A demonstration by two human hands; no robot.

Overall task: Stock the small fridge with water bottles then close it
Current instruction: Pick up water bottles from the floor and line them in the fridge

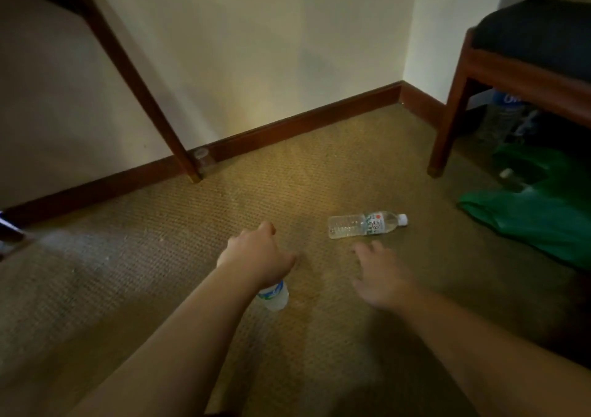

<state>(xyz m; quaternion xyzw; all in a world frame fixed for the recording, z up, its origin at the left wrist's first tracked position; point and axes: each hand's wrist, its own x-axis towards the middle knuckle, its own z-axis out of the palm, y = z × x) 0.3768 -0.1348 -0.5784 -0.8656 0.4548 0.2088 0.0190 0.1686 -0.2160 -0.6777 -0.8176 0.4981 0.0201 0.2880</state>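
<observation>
One water bottle (pixel 367 224) lies on its side on the carpet (pixel 160 256), cap pointing right, just beyond the right hand (pixel 380 277). That hand hovers low with its fingers spread and nothing in it, near the bottle but apart from it. A second bottle (pixel 273 295) hangs from the left hand (pixel 256 252), which is closed around its upper part; only the lower half with a blue-green label shows below the wrist.

The fridge is not in view from here, so I cannot tell how far the bottles have to travel or whether its door stands open.

The risks look plain enough to me. A round bottle lying flat will likely roll away if the right hand nudges it instead of closing over it, and it could drift toward the green bag (pixel 537 215) on the right. The left hand holds its bottle high up, so the heavy bottom may swing or slip as the arm moves. With both hands full, there is no free hand for the fridge door. More bottles seem to sit in the shadow under the bench (pixel 511 65) at far right, where they are easy to overlook.
</observation>
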